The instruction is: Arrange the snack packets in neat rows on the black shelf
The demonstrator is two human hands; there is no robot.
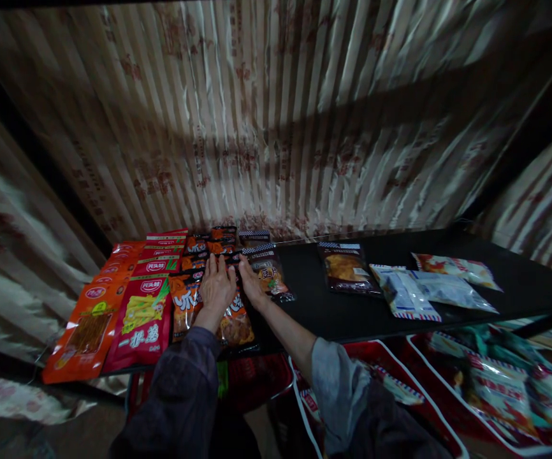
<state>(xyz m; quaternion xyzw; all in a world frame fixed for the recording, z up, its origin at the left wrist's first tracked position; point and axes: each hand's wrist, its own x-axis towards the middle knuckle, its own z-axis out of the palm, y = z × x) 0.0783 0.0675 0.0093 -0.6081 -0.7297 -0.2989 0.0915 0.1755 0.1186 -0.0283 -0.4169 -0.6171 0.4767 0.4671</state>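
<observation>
Head view: left hand, grip released and flat, partly hides orange packets; right hand's grip, I cannot tell.

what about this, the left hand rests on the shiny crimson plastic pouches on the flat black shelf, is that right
Not quite: the head view shows the left hand resting on the black-and-orange plastic bags, not the crimson pouches; the flat black shelf is right.

Showing black and orange on packets at seven o'clock, orange on pouches at eight; striping cream and brown across sheeting at twelve.
</observation>
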